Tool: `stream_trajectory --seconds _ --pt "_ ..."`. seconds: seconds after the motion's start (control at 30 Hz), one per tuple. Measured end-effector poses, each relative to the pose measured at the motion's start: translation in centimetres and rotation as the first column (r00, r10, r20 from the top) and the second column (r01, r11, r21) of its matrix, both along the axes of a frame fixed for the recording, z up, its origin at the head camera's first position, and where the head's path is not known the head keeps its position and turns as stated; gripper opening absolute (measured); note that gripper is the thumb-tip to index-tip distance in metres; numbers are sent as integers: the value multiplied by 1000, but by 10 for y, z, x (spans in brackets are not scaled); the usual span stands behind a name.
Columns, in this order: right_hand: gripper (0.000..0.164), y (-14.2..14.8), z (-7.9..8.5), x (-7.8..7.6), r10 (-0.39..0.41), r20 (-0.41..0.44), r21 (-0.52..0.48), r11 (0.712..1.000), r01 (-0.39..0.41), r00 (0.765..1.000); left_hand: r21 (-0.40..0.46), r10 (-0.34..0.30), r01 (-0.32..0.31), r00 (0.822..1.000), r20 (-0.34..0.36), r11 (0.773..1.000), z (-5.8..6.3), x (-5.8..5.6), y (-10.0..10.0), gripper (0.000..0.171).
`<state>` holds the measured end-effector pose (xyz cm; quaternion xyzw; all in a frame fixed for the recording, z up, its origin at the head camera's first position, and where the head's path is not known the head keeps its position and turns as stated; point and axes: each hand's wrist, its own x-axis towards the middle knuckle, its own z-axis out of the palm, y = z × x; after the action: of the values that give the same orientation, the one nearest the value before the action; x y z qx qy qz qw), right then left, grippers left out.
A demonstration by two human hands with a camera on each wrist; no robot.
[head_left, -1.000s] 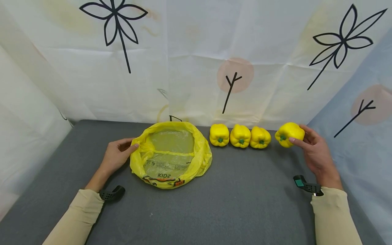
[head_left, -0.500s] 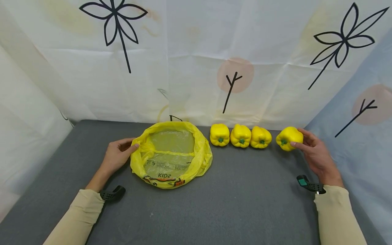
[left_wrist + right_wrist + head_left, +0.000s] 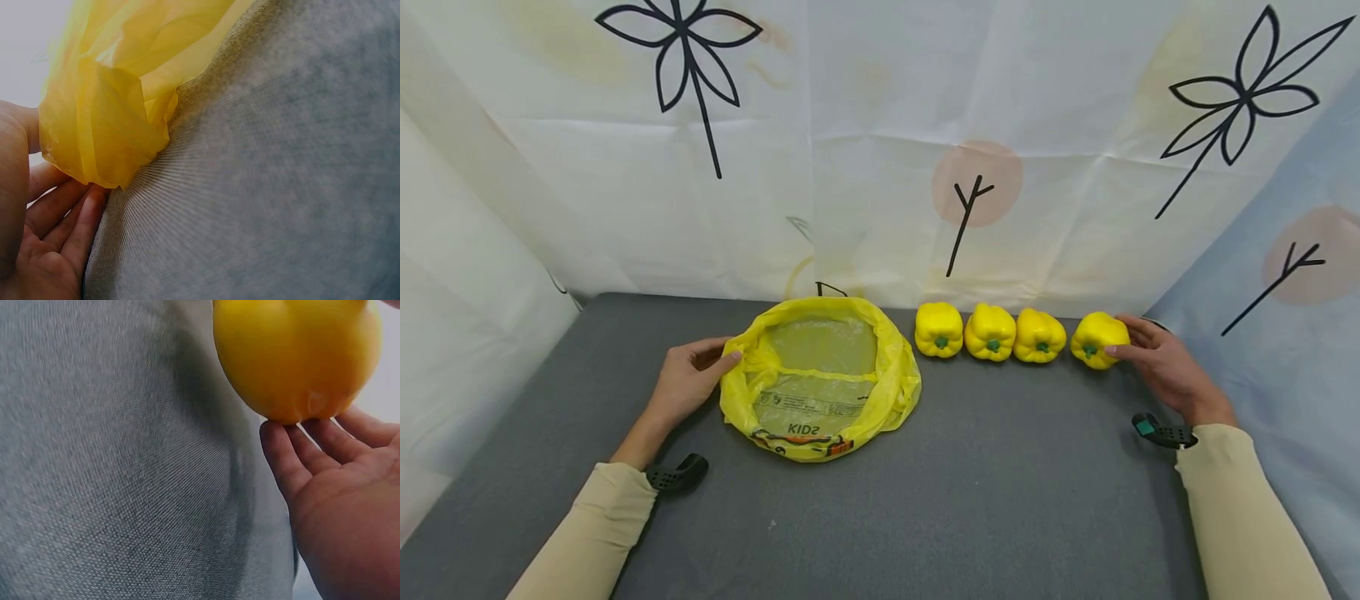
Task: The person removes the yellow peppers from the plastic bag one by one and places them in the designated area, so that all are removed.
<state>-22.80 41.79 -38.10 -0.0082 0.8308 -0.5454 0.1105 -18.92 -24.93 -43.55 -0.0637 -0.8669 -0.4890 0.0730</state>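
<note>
A yellow plastic bag (image 3: 805, 446), its rim rolled wide, stands on the dark grey table. My left hand (image 3: 688, 379) pinches its left rim, thumb at the inside edge and fingers outside; the left wrist view shows the crumpled yellow plastic (image 3: 119, 125) between them. On the right, my right hand (image 3: 1172, 367) holds a yellow bell pepper (image 3: 1097, 337) between thumb and fingers, its green stem turned toward me. In the right wrist view, the fingertips (image 3: 284, 444) touch that pepper's end. Whether it rests on the table is hard to tell.
Three more yellow bell peppers, a left one (image 3: 938, 330), a middle one (image 3: 990, 332) and a right one (image 3: 1039, 336), form a row along the back edge. A printed white cloth (image 3: 880, 208) hangs behind the grey table (image 3: 925, 517), and more cloth hangs at both sides.
My right hand has moved the bell pepper down and slightly left, closer to the row. The left hand and the bag have stayed in place.
</note>
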Motion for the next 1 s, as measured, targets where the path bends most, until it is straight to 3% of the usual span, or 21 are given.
stream_trajectory --seconds 0.33,0.67,1.0 --pt "75 3 -4 -11 133 2 -53 990 -132 991 -5 5 -5 1000 -5 1000 0 -1 1 46" --pt "77 3 -7 -21 120 48 -143 983 -113 992 -17 9 -9 1000 9 1000 0 -1 0 46" --pt "77 3 -4 -26 129 57 -96 988 -123 990 2 2 -2 1000 -5 1000 -2 -1 0 45"
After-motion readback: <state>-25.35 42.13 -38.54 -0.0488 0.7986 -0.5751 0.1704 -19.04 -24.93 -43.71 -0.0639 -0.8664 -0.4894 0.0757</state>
